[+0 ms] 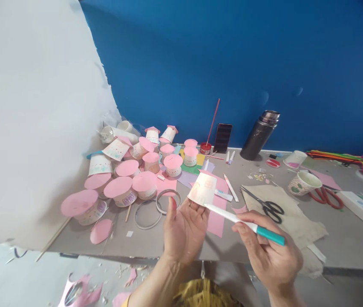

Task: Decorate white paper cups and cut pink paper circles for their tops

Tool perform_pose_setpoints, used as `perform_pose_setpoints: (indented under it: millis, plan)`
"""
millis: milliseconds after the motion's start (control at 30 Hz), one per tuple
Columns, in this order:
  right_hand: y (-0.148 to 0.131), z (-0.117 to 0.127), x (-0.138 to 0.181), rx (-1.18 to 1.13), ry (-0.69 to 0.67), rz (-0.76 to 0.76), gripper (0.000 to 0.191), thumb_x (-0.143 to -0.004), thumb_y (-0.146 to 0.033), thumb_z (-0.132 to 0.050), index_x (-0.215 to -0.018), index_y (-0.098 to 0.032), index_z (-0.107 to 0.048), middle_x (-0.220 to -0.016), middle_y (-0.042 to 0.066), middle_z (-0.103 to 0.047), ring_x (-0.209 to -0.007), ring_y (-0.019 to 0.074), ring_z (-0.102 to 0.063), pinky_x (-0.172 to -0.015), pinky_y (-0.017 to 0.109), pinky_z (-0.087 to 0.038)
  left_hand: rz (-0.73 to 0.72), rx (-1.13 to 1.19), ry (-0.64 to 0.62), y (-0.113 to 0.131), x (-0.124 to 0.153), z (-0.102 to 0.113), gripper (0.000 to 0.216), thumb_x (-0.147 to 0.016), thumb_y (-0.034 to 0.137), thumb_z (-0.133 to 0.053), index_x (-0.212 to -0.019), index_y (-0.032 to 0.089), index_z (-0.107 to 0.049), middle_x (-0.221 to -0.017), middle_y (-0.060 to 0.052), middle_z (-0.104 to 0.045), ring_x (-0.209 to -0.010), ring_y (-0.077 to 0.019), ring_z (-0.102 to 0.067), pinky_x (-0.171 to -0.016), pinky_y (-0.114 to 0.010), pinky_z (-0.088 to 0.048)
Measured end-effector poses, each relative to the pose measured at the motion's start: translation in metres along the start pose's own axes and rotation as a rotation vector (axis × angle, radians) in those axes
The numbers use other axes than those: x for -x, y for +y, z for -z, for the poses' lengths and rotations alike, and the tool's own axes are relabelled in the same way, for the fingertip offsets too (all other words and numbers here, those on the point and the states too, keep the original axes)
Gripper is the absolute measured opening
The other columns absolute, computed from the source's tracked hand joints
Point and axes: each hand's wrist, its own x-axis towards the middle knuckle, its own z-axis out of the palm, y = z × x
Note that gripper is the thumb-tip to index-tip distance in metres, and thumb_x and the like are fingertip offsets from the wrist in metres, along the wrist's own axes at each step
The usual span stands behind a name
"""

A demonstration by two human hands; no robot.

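My left hand (186, 232) is palm up, its fingertips hidden at the open rim of a white paper cup (204, 187), which it holds. The cup tilts, carries faint coloured drawings, and has pink paper at its far end. Pinched between the thumb and fingers of my right hand (267, 251) is a white felt-tip pen (223, 213) with a teal cap on its back end. Its tip is at the cup's lower edge; whether it touches I cannot tell. Beneath the cup lies a pink paper sheet (217, 224).
Several decorated paper cups with pink discs (120, 187) crowd the left. Tape rings (148, 215) lie beside my left hand. Black scissors (269, 207) rest on a cloth (296, 217) at right, near a patterned cup (304, 183). A dark flask (260, 136) and phone (223, 138) stand behind.
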Motion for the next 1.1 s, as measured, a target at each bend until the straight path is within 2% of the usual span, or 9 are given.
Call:
perform_pose_setpoints:
  millis: [133, 200, 300, 367, 467, 633, 767, 900, 1100]
  plan:
    - [0.002, -0.001, 0.002, -0.017, 0.069, -0.049, 0.008, -0.095, -0.03, -0.073, -0.099, -0.022, -0.075, -0.079, 0.004, -0.079, -0.059, 0.0184, -0.075, -0.052, 0.025, -0.057, 0.061, 0.064, 0.023, 0.002, -0.001, 0.002, 0.076, -0.107, 0.056, -0.037, -0.162, 0.004, -0.034, -0.137, -0.025, -0.07, -0.127, -0.0282, -0.069, -0.112, -0.039, -0.05]
    - [0.002, 0.0, 0.002, -0.017, 0.06, -0.057, 0.008, -0.096, -0.03, -0.073, -0.099, -0.022, -0.075, -0.077, 0.004, -0.078, -0.058, 0.0181, -0.074, -0.049, 0.025, -0.055, 0.09, 0.088, 0.032, 0.004, -0.001, 0.004, 0.075, -0.108, 0.055, -0.037, -0.163, 0.004, -0.031, -0.132, -0.025, -0.073, -0.122, -0.0274, -0.072, -0.11, -0.039, -0.051]
    - [0.002, 0.001, 0.003, -0.002, 0.027, -0.031, 0.007, -0.096, -0.029, -0.073, -0.098, -0.023, -0.075, -0.074, 0.003, -0.077, -0.056, 0.0177, -0.072, -0.051, 0.026, -0.056, 0.113, 0.114, 0.051, 0.005, -0.002, 0.007, 0.075, -0.108, 0.055, -0.036, -0.163, 0.004, -0.028, -0.121, -0.023, -0.078, -0.113, -0.027, -0.076, -0.105, -0.04, -0.054]
    - [0.002, 0.002, 0.003, -0.002, 0.052, -0.029, 0.007, -0.096, -0.029, -0.073, -0.098, -0.023, -0.075, -0.075, 0.003, -0.078, -0.055, 0.0172, -0.071, -0.05, 0.026, -0.055, 0.113, 0.129, 0.059, 0.006, -0.002, 0.007, 0.077, -0.108, 0.055, -0.035, -0.164, 0.002, -0.026, -0.119, -0.023, -0.078, -0.112, -0.0277, -0.077, -0.105, -0.041, -0.055]
    - [0.002, 0.003, 0.003, 0.0, 0.117, -0.065, 0.009, -0.095, -0.029, -0.073, -0.097, -0.021, -0.075, -0.076, 0.004, -0.079, -0.053, 0.0162, -0.07, -0.048, 0.025, -0.052, 0.118, 0.144, 0.061, 0.006, -0.002, 0.006, 0.077, -0.109, 0.054, -0.035, -0.163, 0.001, -0.024, -0.121, -0.025, -0.078, -0.115, -0.029, -0.076, -0.107, -0.043, -0.054]
    - [0.003, 0.006, 0.003, 0.023, 0.061, -0.04, 0.007, -0.095, -0.029, -0.072, -0.095, -0.022, -0.076, -0.071, 0.002, -0.077, -0.054, 0.016, -0.069, -0.052, 0.026, -0.054, 0.141, 0.15, 0.014, 0.007, -0.002, 0.009, 0.075, -0.109, 0.053, -0.032, -0.164, 0.003, -0.025, -0.124, -0.026, -0.076, -0.118, -0.0284, -0.075, -0.108, -0.042, -0.053]
    - [0.003, 0.008, 0.003, 0.011, 0.111, -0.057, 0.007, -0.095, -0.028, -0.072, -0.095, -0.021, -0.075, -0.072, 0.003, -0.077, -0.049, 0.0147, -0.066, -0.046, 0.025, -0.05, 0.168, 0.17, -0.077, 0.009, -0.004, 0.015, 0.08, -0.108, 0.055, -0.032, -0.166, 0.002, -0.017, -0.133, -0.028, -0.072, -0.127, -0.0298, -0.07, -0.113, -0.043, -0.049]
    - [0.0, 0.009, 0.002, 0.015, 0.074, -0.054, 0.007, -0.096, -0.028, -0.071, -0.093, -0.022, -0.075, -0.065, 0.0, -0.074, -0.042, 0.0121, -0.059, -0.04, 0.023, -0.045, 0.2, 0.176, -0.105, 0.013, -0.006, 0.02, 0.083, -0.108, 0.056, -0.03, -0.167, 0.002, -0.011, -0.139, -0.029, -0.068, -0.127, -0.0295, -0.07, -0.116, -0.043, -0.046]
    - [0.001, 0.009, 0.005, -0.027, 0.127, -0.092, 0.008, -0.096, -0.026, -0.07, -0.092, -0.021, -0.074, -0.068, 0.001, -0.076, -0.043, 0.0117, -0.062, -0.04, 0.021, -0.046, 0.228, 0.165, -0.185, 0.015, -0.009, 0.026, 0.084, -0.107, 0.054, -0.026, -0.167, 0.0, -0.003, -0.146, -0.03, -0.062, -0.135, -0.0291, -0.065, -0.123, -0.044, -0.038]
